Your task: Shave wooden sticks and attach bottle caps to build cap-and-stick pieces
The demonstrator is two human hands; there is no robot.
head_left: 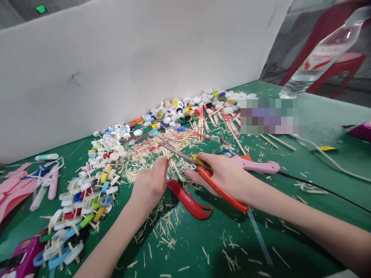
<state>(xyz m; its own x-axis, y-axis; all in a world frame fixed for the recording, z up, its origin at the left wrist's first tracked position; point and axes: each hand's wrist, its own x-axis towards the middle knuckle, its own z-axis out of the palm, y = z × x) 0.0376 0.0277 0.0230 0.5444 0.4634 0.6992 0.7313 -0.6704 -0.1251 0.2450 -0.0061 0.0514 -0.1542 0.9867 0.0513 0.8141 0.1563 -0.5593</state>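
Observation:
Over the middle of the green table, my left hand (152,175) is closed round a thin wooden stick (181,146) that points up and to the right. My right hand (224,173) grips scissors (222,189) with orange-and-yellow handles. Their metal blades reach left across the stick, close to my left fingertips; whether they touch it I cannot tell. Beneath my hands lies a red plastic-handled tool (189,200), its kind unclear. Wood shavings (139,158) are heaped just beyond my left hand. A pink hot glue gun (257,164) rests past my right wrist, partly hidden.
Bottle caps (176,112) are piled along the white panel (145,58). Caps joined with sticks (95,197) run down the left. Red-wrapped sticks (201,117) lie behind. A water bottle (321,58) stands back right; a white cable (330,158) and black cord (321,193) cross the right side.

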